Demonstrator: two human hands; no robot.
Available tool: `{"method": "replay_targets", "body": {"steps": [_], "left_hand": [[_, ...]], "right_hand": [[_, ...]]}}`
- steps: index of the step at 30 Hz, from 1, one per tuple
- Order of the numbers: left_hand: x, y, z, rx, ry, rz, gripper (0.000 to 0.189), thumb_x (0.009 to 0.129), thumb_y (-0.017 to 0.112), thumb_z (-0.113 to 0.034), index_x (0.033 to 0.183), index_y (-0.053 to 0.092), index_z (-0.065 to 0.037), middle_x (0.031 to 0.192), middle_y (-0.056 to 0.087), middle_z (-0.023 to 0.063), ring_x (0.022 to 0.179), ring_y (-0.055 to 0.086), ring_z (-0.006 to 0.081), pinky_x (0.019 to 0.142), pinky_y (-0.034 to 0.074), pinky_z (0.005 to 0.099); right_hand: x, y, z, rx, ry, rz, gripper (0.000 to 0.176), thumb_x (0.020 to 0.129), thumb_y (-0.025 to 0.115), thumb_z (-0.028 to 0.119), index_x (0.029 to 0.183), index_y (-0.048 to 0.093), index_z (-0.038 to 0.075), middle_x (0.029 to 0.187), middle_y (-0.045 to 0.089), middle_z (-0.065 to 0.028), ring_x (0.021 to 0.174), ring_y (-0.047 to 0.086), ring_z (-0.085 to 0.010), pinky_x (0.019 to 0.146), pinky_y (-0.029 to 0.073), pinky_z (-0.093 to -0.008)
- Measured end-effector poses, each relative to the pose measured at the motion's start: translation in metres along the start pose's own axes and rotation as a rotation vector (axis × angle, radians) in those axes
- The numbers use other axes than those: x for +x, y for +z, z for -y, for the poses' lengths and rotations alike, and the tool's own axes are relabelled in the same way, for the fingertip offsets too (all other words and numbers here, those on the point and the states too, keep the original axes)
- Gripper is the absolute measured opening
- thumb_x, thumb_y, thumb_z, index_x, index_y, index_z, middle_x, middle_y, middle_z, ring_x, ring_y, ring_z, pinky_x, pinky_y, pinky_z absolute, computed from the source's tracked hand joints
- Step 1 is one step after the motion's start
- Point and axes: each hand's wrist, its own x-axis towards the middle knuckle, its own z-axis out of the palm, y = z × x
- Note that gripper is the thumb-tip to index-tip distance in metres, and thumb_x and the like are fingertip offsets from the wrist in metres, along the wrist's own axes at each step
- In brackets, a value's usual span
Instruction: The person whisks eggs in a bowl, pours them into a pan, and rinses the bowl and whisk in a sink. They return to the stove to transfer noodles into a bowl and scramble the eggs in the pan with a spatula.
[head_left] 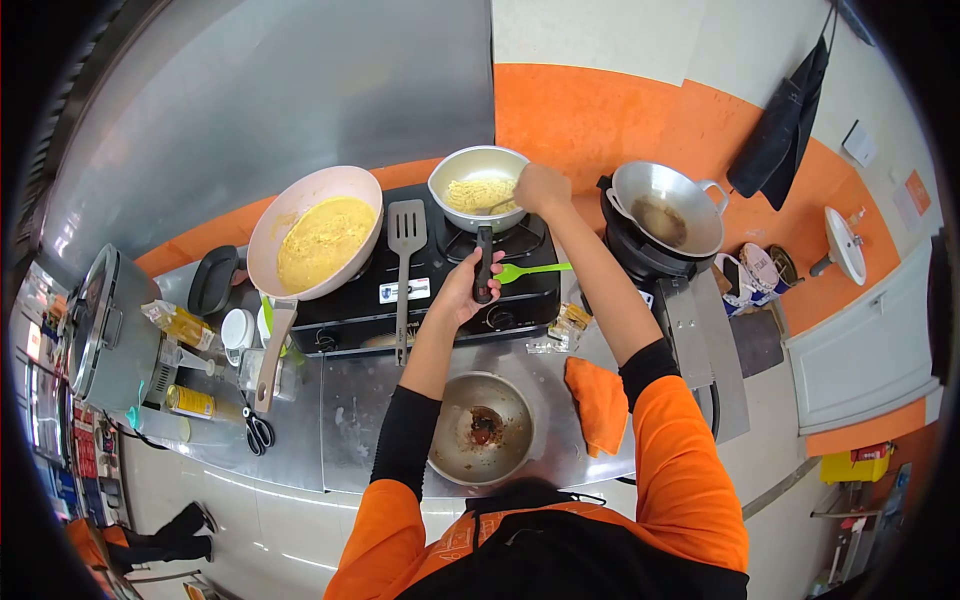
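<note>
My left hand (pixel 467 289) is wrapped round the black handle (pixel 484 262) of a small light pan (pixel 440 190) on the right burner of the stove. Pale yellow noodles (pixel 480 194) lie in this pan. Over the pan's right rim, my right hand (pixel 543 190) is closed on a thin utensil whose tip reaches into the noodles; its full shape is hidden. A green utensil (pixel 535 270) lies just right of the pan handle. Left of the pan, a grey slotted spatula (pixel 407 232) rests across the stove (pixel 340 338).
A large pan of yellow mixture (pixel 258 250) sits on the left burner, a wok (pixel 690 185) at the right. Nearest me are a metal bowl (pixel 450 455) with dark residue and an orange cloth (pixel 597 402). Scissors (pixel 258 432), bottles and a big pot (pixel 118 340) stand left.
</note>
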Motion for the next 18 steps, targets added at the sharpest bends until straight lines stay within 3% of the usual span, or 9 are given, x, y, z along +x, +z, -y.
{"method": "replay_targets", "body": {"steps": [2,6,8,11,14,18], "left_hand": [[0.001,-0.003,-0.001,0.031,0.010,0.000,0.038,0.096,0.031,-0.035,0.111,0.048,-0.005,0.076,0.051,0.0004,0.059,0.047,0.0110,0.054,0.046,0.0251],[0.004,-0.009,-0.001,0.158,0.064,-0.026,0.042,0.095,0.031,-0.039,0.108,0.050,-0.004,0.084,0.057,0.0036,0.068,0.056,0.0149,0.066,0.053,0.0302],[-0.008,0.000,-0.006,0.218,0.055,-0.095,0.043,0.095,0.030,-0.040,0.110,0.049,-0.004,0.087,0.058,0.0054,0.073,0.058,0.0171,0.069,0.053,0.0320],[-0.018,-0.004,-0.004,0.378,0.065,-0.117,0.047,0.094,0.031,-0.044,0.113,0.046,-0.003,0.092,0.059,0.0077,0.078,0.060,0.0193,0.071,0.052,0.0334],[-0.030,-0.008,-0.006,0.619,0.119,-0.203,0.052,0.092,0.034,-0.047,0.115,0.044,-0.002,0.095,0.058,0.0087,0.080,0.060,0.0197,0.072,0.050,0.0330],[-0.052,-0.015,0.003,0.834,0.193,-0.308,0.055,0.089,0.041,-0.050,0.115,0.044,-0.002,0.100,0.055,0.0087,0.083,0.057,0.0166,0.075,0.045,0.0294]], "right_hand": [[-0.003,-0.010,0.003,0.025,0.114,-0.040,0.021,0.070,0.061,0.015,0.087,0.067,0.005,0.091,0.065,-0.0152,0.086,0.063,-0.0289,0.072,0.051,-0.0383],[0.018,0.010,-0.002,0.011,0.060,0.007,0.023,0.071,0.058,0.018,0.089,0.067,0.007,0.089,0.065,-0.0158,0.083,0.063,-0.0311,0.070,0.050,-0.0395],[0.015,-0.011,-0.001,0.044,0.151,0.069,0.025,0.072,0.057,0.019,0.091,0.067,0.006,0.092,0.065,-0.0160,0.086,0.063,-0.0312,0.071,0.050,-0.0395],[0.019,0.001,0.011,0.030,0.133,0.032,0.024,0.072,0.061,0.016,0.092,0.067,0.006,0.096,0.065,-0.0136,0.093,0.062,-0.0260,0.074,0.050,-0.0360],[0.023,-0.008,0.004,0.056,0.134,0.139,0.024,0.072,0.061,0.015,0.092,0.066,0.006,0.094,0.066,-0.0125,0.090,0.063,-0.0263,0.072,0.050,-0.0359],[0.028,0.009,0.006,0.077,0.104,0.064,0.030,0.071,0.061,0.025,0.093,0.066,0.004,0.095,0.064,-0.0174,0.089,0.062,-0.0305,0.074,0.049,-0.0393]]}}
